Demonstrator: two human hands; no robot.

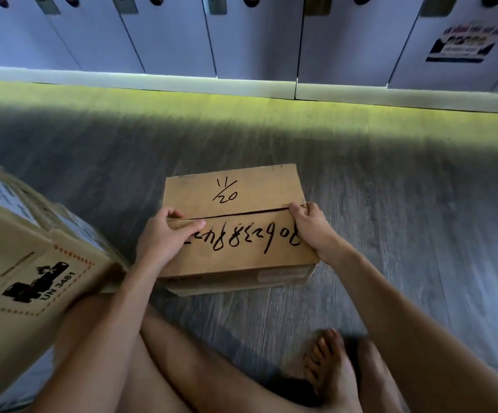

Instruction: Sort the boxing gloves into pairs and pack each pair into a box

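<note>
We are clamping left hand [164,236], right hand [310,228] on flap seam, 9 and 3 o'clock ends, of small brown handwritten cardboard box [241,201] at 12 o'clock. Flaps lying shut; boxing gloves unseen; progress undeterminable.

Box [235,228] on the floor [405,204] at centre, left grip [164,236] on its left edge, right grip [313,225] on its right edge, larger carton [18,263] just beside it at left, lockers [167,34] behind, bare foot [328,365] nearer, at right.

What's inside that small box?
The box has its flaps down; contents hidden. Only marker writing shows on top; left hand and right hand grip the seam.
</note>
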